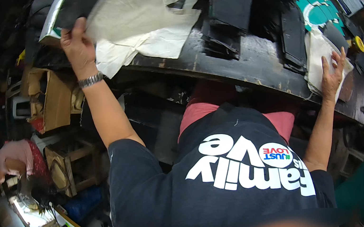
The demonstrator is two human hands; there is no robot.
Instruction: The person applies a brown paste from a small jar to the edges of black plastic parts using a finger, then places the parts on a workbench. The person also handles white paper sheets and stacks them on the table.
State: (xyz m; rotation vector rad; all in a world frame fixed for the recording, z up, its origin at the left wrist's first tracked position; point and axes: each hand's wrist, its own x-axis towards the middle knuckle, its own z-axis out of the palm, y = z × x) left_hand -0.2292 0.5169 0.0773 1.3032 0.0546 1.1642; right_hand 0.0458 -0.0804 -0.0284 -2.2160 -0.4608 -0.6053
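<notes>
At the upper left, my left hand (pixel 79 49), with a metal watch on the wrist, has its fingers pinched at the edge of a cream cloth sheet (pixel 127 14). The sheet is blurred along that side and spreads over the table toward the middle. Just beyond these fingers lies a black sheet (pixel 80 8) on a white-edged box or stack. Over on the right, my right hand (pixel 333 76) has its fingers stretched out and apart. It lies against a smaller cream cloth piece (pixel 315 60) near the table's edge.
Stacks of black cut pieces (pixel 230 14) cover much of the dark table (pixel 260 64). Turquoise cut pieces (pixel 318 9) and a yellow roll (pixel 357 44) lie at the right. An open cardboard box (pixel 56 98) and wooden stool (pixel 73 167) stand left. Another person (pixel 19 162) works at far left.
</notes>
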